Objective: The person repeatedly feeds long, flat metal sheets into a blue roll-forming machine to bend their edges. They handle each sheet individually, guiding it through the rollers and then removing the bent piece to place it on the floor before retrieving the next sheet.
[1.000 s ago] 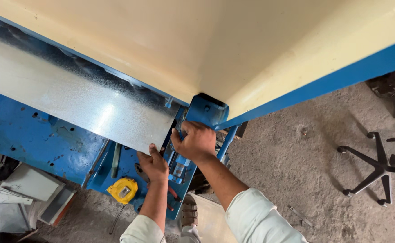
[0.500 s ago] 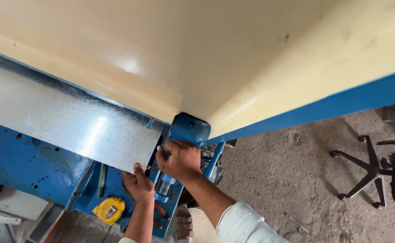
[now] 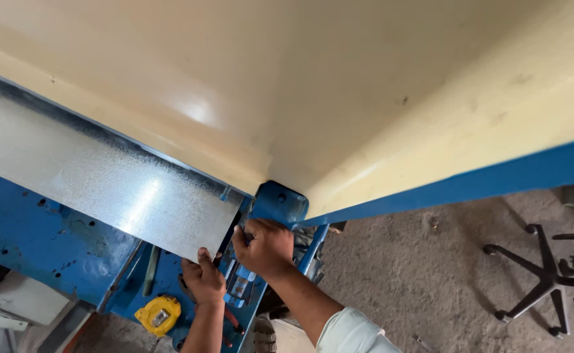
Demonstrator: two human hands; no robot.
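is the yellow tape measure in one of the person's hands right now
No, the yellow tape measure lies on the blue machine frame, apart from the left hand at the metal sheet and the right hand.

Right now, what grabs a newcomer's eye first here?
The big cream panel with its blue edge fills the top. Below left, a shiny galvanized sheet lies on the blue machine. Both hands meet at the blue corner bracket: left hand on the sheet's corner, right hand under the bracket.

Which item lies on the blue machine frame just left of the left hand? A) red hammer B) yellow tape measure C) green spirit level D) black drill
B: a yellow tape measure lies on the blue frame just beside the left hand.
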